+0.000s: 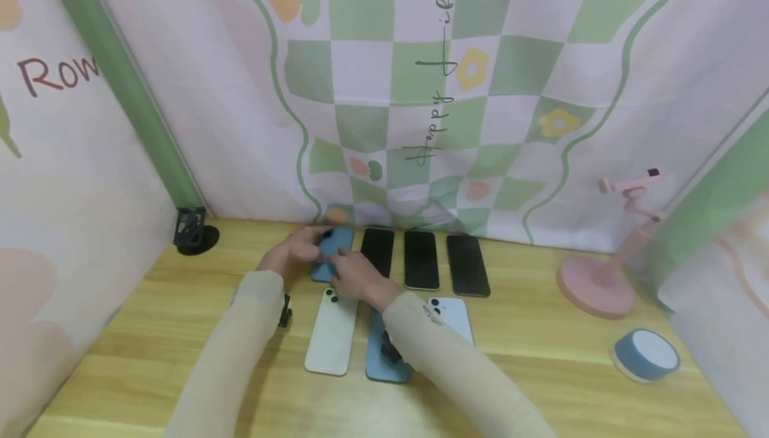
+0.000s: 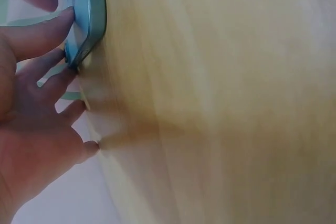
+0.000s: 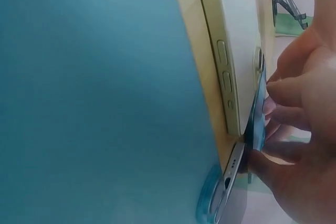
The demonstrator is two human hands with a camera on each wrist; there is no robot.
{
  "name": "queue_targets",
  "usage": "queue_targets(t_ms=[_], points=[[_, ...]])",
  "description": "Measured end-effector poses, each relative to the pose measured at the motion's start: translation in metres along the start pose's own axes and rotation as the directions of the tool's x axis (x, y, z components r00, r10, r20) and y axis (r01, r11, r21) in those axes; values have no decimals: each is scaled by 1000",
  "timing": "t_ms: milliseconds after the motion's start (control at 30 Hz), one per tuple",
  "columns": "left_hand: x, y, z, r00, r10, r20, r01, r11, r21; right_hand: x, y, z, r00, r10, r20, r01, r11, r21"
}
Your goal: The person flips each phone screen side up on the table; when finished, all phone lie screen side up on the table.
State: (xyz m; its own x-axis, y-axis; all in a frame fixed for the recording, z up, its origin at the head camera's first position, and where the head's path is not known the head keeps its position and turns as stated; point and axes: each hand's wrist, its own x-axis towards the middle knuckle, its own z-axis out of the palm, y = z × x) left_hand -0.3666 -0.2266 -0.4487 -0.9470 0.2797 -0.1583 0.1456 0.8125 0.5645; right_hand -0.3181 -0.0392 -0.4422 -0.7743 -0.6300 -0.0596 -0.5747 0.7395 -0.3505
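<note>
A blue smartphone [image 1: 344,238] lies back up at the left end of the rear row. My left hand [image 1: 287,253] holds its left side, the thumb on the blue back and other fingers round the corner in the left wrist view. From the right, my right hand [image 1: 360,276] grips the same phone, thumb and fingers at its edges in the right wrist view. Beside it lie three phones with dark screens up: one [image 1: 378,248], a second [image 1: 422,261] and a third [image 1: 468,266]. Nearer are a cream phone [image 1: 330,341], another blue phone [image 1: 378,361] and a white phone [image 1: 454,316], backs up.
A pink phone stand [image 1: 597,284] stands at the right, with a round blue-and-white object [image 1: 645,356] in front of it. A small black stand [image 1: 195,234] occupies the rear left corner. A patterned curtain [image 1: 414,91] hangs behind the wooden table [image 1: 517,384].
</note>
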Motion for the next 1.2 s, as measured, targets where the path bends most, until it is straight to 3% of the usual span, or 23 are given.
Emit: queue_targets(t_ms=[233,467,633,700,833,967,1033,1133,1200], points=[[2,5,-2,999,-28,31,28,1000,-4,6,0,3,1000,23,-14,-23,1000,3],[1,6,-6,999,2,33,-2,1000,-29,9,-2,5,1000,25,6,-24,999,-27],[5,4,-6,1000,-13,15,16,989,-149,10,-3,7,999,36,-2,-36,998,-43],[5,5,-6,1000,-26,16,29,977,-211,10,-3,8,999,48,-8,-49,998,-38],[5,7,-4,1000,-12,-23,3,945,-327,8,-4,9,998,46,-30,-48,997,-55],[10,9,0,993,-85,-86,34,880,-474,6,-3,9,998,40,-40,-42,997,-66],[13,10,2,985,-132,-114,56,859,-510,6,-2,9,999,38,-37,-41,997,-70],[17,11,0,970,-190,-150,86,849,-521,6,-2,9,999,34,-29,-36,996,-79],[18,9,-1,962,-215,-170,104,860,-499,7,-2,9,999,32,-21,-34,996,-83]])
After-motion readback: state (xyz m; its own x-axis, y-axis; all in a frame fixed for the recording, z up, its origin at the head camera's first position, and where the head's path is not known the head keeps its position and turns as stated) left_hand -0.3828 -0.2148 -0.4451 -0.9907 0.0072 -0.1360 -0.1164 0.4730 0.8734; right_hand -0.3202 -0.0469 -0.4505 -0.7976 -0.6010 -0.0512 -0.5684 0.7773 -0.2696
